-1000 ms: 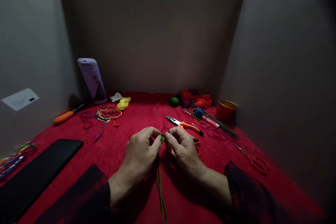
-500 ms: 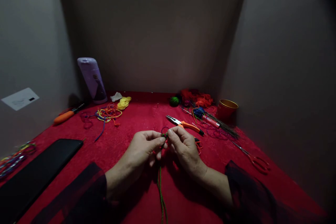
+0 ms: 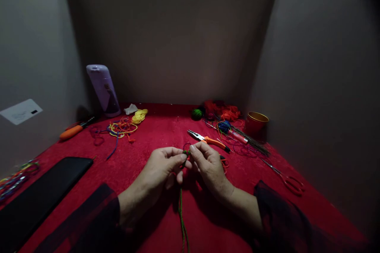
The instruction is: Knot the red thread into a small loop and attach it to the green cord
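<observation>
Between my hands, low over the red cloth, is a small knotted bit of green cord (image 3: 186, 153). Its long green tails (image 3: 182, 215) hang down toward the front edge. My left hand (image 3: 162, 166) pinches the knotted part between thumb and forefinger, other fingers curled below. From the right side my right hand (image 3: 209, 168) pinches the same cord with thumb and forefinger. A thin dark loop (image 3: 187, 145) shows just beyond the fingertips. The fingers partly hide the knot. Pliers with orange handles (image 3: 209, 140) lie just beyond my right hand.
At left are a dark flat tray-like slab (image 3: 49, 193), orange-handled cutters (image 3: 71, 131), a lilac bottle (image 3: 103, 91) and tangled cords (image 3: 123, 127). At right are scissors (image 3: 286, 180), a gold-rimmed red cup (image 3: 257, 120), a green yarn ball (image 3: 197, 114) and orange yarn (image 3: 230, 113). Grey walls enclose the table.
My hands stay almost in place, still pinching the green cord. The left hand's lower fingers have shifted slightly. The whole view has drifted a little.
</observation>
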Demonstrator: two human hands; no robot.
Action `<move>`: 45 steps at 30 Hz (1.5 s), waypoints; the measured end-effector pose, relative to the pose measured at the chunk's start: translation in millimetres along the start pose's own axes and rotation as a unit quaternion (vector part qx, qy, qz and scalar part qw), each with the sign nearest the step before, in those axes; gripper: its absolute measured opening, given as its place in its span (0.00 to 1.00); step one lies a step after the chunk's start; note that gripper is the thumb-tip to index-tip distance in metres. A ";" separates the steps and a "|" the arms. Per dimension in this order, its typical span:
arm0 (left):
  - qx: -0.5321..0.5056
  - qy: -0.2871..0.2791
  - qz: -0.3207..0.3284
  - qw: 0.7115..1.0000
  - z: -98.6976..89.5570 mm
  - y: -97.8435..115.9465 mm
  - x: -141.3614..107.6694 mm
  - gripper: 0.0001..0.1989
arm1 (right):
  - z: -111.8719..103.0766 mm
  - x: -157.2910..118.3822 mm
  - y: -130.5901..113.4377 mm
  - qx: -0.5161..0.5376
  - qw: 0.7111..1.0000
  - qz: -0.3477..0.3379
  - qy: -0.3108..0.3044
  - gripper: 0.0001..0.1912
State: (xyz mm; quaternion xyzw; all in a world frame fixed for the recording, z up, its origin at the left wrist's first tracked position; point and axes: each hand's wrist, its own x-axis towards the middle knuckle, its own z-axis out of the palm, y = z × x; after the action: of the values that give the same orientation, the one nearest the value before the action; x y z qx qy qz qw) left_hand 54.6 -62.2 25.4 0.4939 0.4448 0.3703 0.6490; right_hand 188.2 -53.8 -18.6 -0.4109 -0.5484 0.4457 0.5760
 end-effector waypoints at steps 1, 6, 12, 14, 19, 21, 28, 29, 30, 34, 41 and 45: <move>-0.002 0.000 0.004 1.000 0.1 -0.2 0.1 0.09 | -0.2 0.0 0.2 -0.002 1.000 0.001 -0.004 0.15; -0.034 0.013 0.028 0.999 -1.1 -4.2 2.6 0.07 | -0.4 -0.4 0.4 0.009 1.000 0.009 -0.016 0.16; 0.007 0.047 0.043 0.998 -0.7 -5.4 2.6 0.07 | 0.6 -4.0 -3.7 -0.034 0.999 -0.030 -0.024 0.09; 0.040 0.053 0.043 0.997 -0.1 -5.0 1.9 0.08 | 0.7 -4.5 -3.8 -0.053 0.998 -0.033 -0.022 0.08; 0.070 0.065 0.044 0.994 1.0 -4.1 1.3 0.08 | 0.8 -3.0 -3.1 -0.070 0.997 -0.034 -0.008 0.08; 0.077 0.066 0.044 0.994 1.3 -4.1 1.4 0.08 | 0.9 -2.3 -3.5 -0.062 0.998 -0.029 -0.009 0.08; 0.065 0.054 0.038 0.996 1.5 -5.2 2.6 0.07 | -0.4 -2.6 -5.8 -0.026 0.999 -0.014 -0.028 0.06; 0.056 0.050 0.036 0.996 1.4 -5.3 3.1 0.07 | -0.6 -2.7 -5.9 -0.019 0.999 -0.012 -0.032 0.06; 0.045 0.047 0.037 0.997 1.3 -5.5 3.7 0.06 | -0.8 -2.8 -5.9 -0.011 0.999 -0.010 -0.035 0.06; 0.003 0.038 0.039 0.999 2.0 -6.2 3.9 0.04 | -0.7 -3.1 -4.0 0.033 0.999 0.001 -0.042 0.06; -0.014 0.042 0.044 0.998 2.2 -6.8 2.1 0.04 | -1.1 -2.9 2.3 0.074 0.996 0.016 -0.056 0.06; 0.001 0.041 0.052 0.998 0.6 -5.6 2.4 0.05 | -1.7 -2.2 3.6 0.051 0.997 -0.009 -0.049 0.06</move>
State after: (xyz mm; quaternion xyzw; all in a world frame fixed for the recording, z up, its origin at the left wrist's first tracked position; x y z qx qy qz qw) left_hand 56.1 -61.6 19.6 0.5014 0.4446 0.4233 0.6097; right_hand 189.7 -55.0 -22.7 -0.3534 -0.5567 0.4874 0.5725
